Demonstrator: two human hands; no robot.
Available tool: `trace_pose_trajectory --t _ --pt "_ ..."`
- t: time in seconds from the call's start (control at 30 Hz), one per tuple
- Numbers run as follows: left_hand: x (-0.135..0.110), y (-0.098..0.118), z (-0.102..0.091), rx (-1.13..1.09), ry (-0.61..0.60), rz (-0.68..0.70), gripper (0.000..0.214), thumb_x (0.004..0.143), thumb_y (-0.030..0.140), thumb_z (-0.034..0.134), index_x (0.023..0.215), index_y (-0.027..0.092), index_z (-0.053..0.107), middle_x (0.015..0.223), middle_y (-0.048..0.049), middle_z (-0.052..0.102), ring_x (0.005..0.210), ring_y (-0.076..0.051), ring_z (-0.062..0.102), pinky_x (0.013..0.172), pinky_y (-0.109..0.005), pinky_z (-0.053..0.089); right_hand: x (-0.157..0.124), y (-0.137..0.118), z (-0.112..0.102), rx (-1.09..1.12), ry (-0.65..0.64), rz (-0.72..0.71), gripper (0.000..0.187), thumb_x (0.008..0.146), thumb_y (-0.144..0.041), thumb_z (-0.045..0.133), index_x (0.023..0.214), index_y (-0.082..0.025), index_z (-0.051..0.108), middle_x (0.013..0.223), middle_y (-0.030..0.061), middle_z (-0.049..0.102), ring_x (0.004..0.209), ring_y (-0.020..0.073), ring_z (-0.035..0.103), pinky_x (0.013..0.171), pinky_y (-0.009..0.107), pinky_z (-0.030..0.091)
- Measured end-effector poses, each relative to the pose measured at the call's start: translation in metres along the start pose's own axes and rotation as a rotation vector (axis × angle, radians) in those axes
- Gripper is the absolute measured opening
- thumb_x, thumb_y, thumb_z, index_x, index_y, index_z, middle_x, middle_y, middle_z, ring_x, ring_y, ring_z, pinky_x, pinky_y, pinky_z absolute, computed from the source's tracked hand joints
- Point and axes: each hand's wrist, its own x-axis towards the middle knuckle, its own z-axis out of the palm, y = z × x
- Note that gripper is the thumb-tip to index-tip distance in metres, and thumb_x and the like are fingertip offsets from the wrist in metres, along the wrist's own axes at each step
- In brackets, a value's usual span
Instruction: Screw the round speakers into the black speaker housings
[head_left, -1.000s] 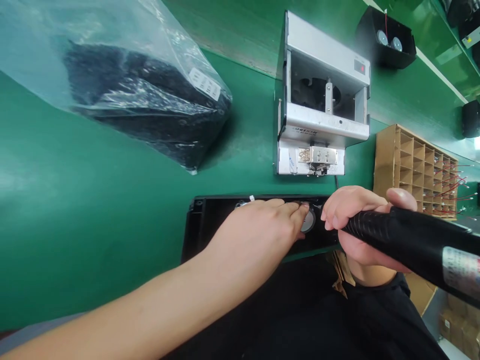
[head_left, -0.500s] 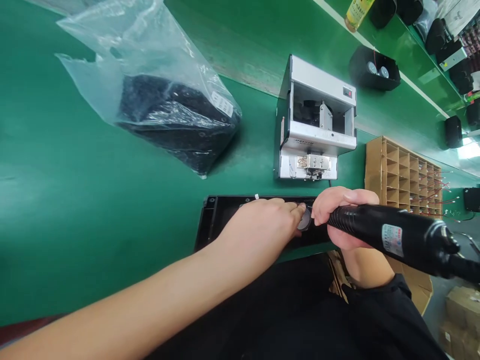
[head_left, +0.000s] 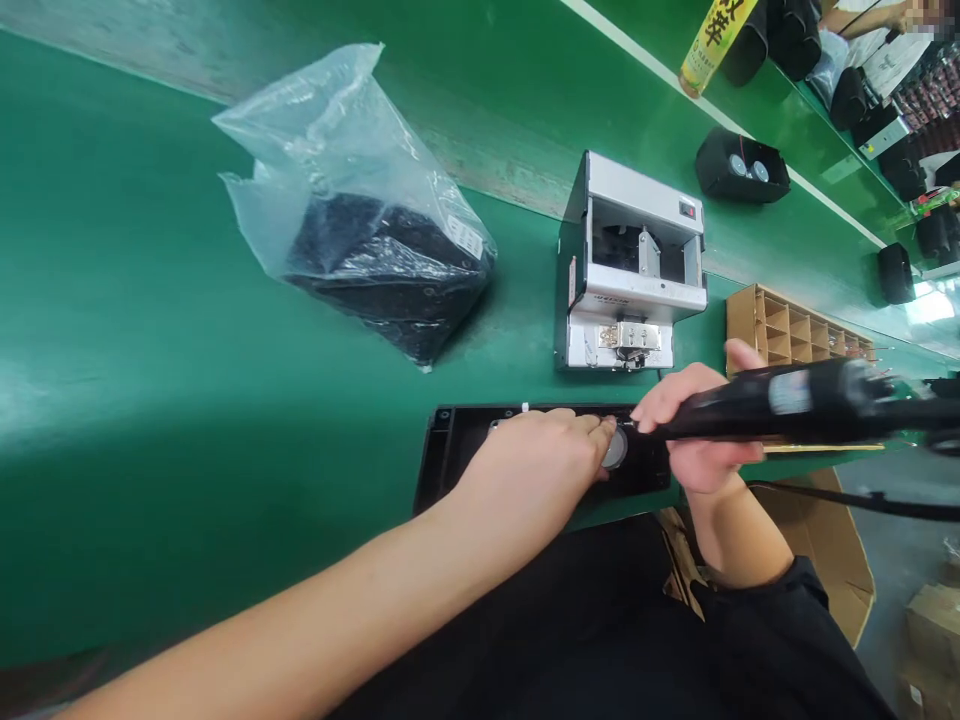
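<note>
A long black housing (head_left: 465, 445) with a recessed inside lies on the green bench in front of me. A round silver-grey part (head_left: 616, 450) sits in it. My left hand (head_left: 536, 455) reaches over the housing, its fingers together at the round part's edge and its thumb partly hidden below. A black electric screwdriver (head_left: 739, 405) lies almost level in my right hand (head_left: 694, 420), fingers wrapped round its front end. Its tip points left, close to my left fingertips. Whether it touches a screw is too small to tell.
Behind the housing stands a silver machine (head_left: 637, 255). To the left lies a clear plastic bag (head_left: 390, 240) with black parts. A divided cardboard box (head_left: 787, 330) and a black box with two silver discs (head_left: 742, 165) are at right. A yellow-labelled bottle (head_left: 712, 50) and a person's arm (head_left: 874, 18) appear farther back.
The screwdriver's rear end has swung up, and its cable now shows below it. My left hand stays at the round part. The whole view has shifted slightly.
</note>
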Motion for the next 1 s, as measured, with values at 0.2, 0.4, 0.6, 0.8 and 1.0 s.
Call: trace_pose_trajectory --t 0.2,0.4,0.6,0.8,1.0 --pt "-0.004 -0.002 0.012 0.000 0.021 0.007 0.031 0.118 0.021 0.082 0.149 0.019 0.088 0.134 -0.0105 0.097 0.109 -0.031 0.093 0.089 -0.043 0.067 0.069 -0.040 0.021 -0.073 0.192 -0.434 0.054 0.116 -0.090 0.061 0.137 -0.043 0.078 0.074 -0.0092 0.064 0.042 0.0129 0.051 0.041 0.025 0.051" --pt "-0.003 -0.002 0.021 -0.015 0.061 0.018 0.034 0.119 0.023 0.082 0.152 0.019 0.088 0.134 -0.0099 0.097 0.110 -0.030 0.093 0.091 -0.040 0.068 0.093 -0.006 0.043 0.006 0.107 -0.385 0.056 0.114 -0.092 0.065 0.137 -0.042 0.072 0.068 -0.0092 0.061 0.037 0.0159 0.046 0.036 0.032 0.047" --pt "-0.006 -0.003 0.021 -0.019 0.081 0.021 0.035 0.118 0.024 0.082 0.153 0.018 0.088 0.131 -0.0110 0.097 0.109 -0.031 0.093 0.092 -0.041 0.068 0.085 -0.017 0.041 -0.020 0.116 -0.233 0.068 0.107 -0.096 0.076 0.149 -0.042 0.074 0.072 -0.0089 0.062 0.042 0.0169 0.050 0.040 0.033 0.050" --pt "-0.008 -0.003 0.011 -0.022 0.068 0.026 0.035 0.115 0.026 0.084 0.150 0.020 0.087 0.127 -0.0112 0.097 0.107 -0.035 0.093 0.089 -0.043 0.067 0.042 -0.059 0.012 -0.042 0.119 -0.234 0.054 0.110 -0.086 0.079 0.148 -0.048 0.083 0.076 -0.0082 0.067 0.043 0.0151 0.054 0.042 0.030 0.057" --pt "-0.006 -0.001 -0.001 0.021 -0.016 -0.008 0.026 0.114 0.030 0.085 0.140 0.025 0.090 0.136 -0.0116 0.097 0.112 -0.038 0.093 0.089 -0.045 0.067 -0.017 -0.076 -0.009 -0.031 0.074 -0.083 0.055 0.119 -0.080 0.067 0.164 -0.051 0.080 0.073 -0.0079 0.064 0.044 0.0175 0.056 0.044 0.034 0.062"
